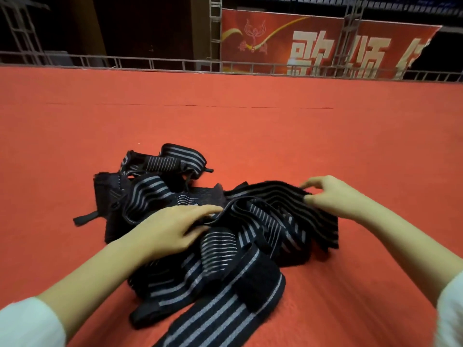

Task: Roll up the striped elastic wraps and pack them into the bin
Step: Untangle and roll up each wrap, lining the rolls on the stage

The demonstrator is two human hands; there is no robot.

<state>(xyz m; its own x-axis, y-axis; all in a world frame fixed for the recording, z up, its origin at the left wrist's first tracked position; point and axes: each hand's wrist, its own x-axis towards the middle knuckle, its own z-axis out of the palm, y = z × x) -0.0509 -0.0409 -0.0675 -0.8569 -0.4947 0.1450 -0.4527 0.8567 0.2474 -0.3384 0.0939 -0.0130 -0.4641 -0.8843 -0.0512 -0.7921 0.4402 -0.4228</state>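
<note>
A tangled heap of black elastic wraps with grey stripes [265, 221] lies on the red cloth surface [250, 126] in front of me. My left hand [172, 229] rests flat on the middle of the heap, fingers stretched out over a strap. My right hand [333, 196] pinches the far right edge of one wrap between fingers and thumb. One broad wrap with a black fastener patch [255, 294] trails toward the lower edge of the view. No bin shows in the head view.
A low metal railing [175, 63] runs along the far edge of the red surface. Behind it hang a red banner with large pale characters [325, 46] and metal truss posts [215, 28]. Both my sleeves are white.
</note>
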